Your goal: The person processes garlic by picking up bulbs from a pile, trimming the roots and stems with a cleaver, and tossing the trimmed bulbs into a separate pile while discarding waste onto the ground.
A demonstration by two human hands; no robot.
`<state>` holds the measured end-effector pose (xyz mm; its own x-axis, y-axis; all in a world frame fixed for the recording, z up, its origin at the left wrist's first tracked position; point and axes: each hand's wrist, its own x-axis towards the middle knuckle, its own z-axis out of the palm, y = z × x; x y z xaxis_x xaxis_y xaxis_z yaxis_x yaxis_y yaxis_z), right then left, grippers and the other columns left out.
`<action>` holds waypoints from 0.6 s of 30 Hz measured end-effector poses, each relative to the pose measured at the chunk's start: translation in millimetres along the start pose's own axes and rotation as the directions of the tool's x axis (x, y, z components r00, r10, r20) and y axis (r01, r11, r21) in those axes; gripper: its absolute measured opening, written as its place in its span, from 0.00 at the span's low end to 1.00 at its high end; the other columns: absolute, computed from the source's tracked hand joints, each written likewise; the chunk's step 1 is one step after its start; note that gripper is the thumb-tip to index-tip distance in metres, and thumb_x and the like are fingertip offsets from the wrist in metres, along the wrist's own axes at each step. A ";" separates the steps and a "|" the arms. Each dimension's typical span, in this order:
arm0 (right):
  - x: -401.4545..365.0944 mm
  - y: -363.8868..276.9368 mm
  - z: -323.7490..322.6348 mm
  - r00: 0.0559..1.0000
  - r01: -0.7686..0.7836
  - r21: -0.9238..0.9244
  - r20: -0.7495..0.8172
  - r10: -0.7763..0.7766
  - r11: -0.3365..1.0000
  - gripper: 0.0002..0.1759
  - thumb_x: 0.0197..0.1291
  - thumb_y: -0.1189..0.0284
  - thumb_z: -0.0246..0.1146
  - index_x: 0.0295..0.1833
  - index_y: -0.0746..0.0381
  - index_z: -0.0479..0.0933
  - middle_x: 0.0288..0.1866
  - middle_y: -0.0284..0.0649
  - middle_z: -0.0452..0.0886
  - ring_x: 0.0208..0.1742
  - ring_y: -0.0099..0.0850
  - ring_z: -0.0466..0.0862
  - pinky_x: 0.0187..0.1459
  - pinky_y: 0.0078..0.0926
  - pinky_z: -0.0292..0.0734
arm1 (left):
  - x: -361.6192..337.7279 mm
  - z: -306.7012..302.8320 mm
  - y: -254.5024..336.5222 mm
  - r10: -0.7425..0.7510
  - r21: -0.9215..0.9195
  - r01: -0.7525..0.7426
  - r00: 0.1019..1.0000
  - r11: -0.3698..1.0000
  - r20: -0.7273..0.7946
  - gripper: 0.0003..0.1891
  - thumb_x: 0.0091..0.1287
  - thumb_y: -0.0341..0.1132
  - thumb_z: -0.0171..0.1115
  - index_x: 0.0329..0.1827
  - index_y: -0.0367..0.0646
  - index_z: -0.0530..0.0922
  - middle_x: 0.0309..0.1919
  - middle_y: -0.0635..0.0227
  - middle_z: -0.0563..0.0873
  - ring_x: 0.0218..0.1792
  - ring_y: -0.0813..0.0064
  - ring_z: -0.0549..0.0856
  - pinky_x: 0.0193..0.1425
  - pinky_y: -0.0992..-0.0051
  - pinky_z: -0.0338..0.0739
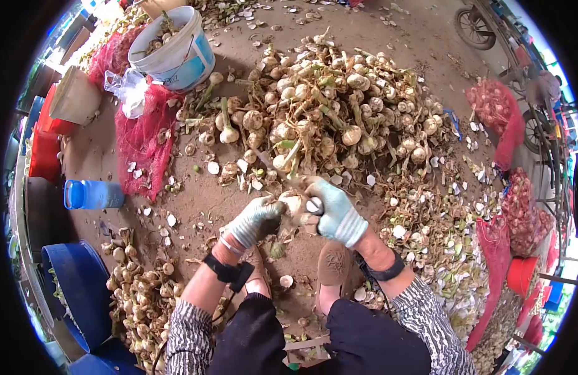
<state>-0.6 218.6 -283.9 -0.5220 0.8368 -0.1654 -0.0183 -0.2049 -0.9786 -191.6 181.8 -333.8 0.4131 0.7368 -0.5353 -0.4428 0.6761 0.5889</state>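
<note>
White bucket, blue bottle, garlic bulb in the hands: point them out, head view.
white bucket (173, 62), head view, outer wall.
blue bottle (95, 194), head view, middle of body.
garlic bulb (293, 202), head view, pale skin facing the camera.

White bucket (176, 47), blue bottle (92, 195), perhaps a bicycle (475, 28)

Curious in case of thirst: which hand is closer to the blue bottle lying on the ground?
Left. The blue bottle lies off to the person's left; the left hand is on that side, the right hand beyond it, both gripping one garlic bulb.
</note>
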 end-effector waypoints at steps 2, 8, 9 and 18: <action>-11.7 -5.4 -5.8 0.948 0.233 -0.566 -0.049 -0.314 0.791 0.13 0.43 0.81 0.62 0.37 0.66 0.71 0.25 0.38 0.71 0.21 0.24 0.69 0.23 0.21 0.67 | -10.2 15.2 -7.8 0.147 -0.168 -0.161 0.985 0.973 -0.095 0.20 0.53 0.42 0.68 0.43 0.39 0.75 0.26 0.74 0.80 0.27 0.81 0.78 0.32 0.83 0.72; -31.4 -5.8 -5.7 0.998 0.017 -0.862 0.047 0.046 0.506 0.19 0.38 0.69 0.64 0.41 0.63 0.75 0.31 0.50 0.78 0.32 0.48 0.79 0.34 0.39 0.75 | -5.8 -32.6 -35.2 0.131 0.107 -0.131 0.991 0.986 0.012 0.25 0.47 0.40 0.70 0.46 0.36 0.74 0.38 0.69 0.81 0.35 0.77 0.80 0.40 0.81 0.75; -31.8 -4.7 -5.6 0.994 0.001 -0.868 0.053 0.091 0.497 0.18 0.38 0.71 0.63 0.40 0.63 0.75 0.30 0.49 0.78 0.31 0.48 0.79 0.33 0.39 0.75 | -17.9 -8.3 -15.3 0.045 0.267 -0.020 0.995 0.964 -0.090 0.29 0.46 0.36 0.72 0.51 0.36 0.71 0.42 0.68 0.80 0.40 0.78 0.80 0.44 0.79 0.75; -39.0 37.3 -7.4 0.997 0.037 -0.778 -0.012 -0.073 0.628 0.10 0.37 0.75 0.60 0.31 0.62 0.72 0.26 0.50 0.75 0.30 0.51 0.77 0.30 0.42 0.73 | -20.8 28.0 -12.1 0.439 0.488 -0.374 0.899 0.789 -0.019 0.31 0.41 0.31 0.74 0.50 0.35 0.71 0.39 0.67 0.83 0.39 0.80 0.80 0.45 0.78 0.75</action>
<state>25.4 182.1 -314.8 -0.5093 0.8553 -0.0948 0.6322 0.2972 -0.7155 -172.6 158.2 -312.8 0.1618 0.9586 -0.2343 -0.1156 0.2542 0.9602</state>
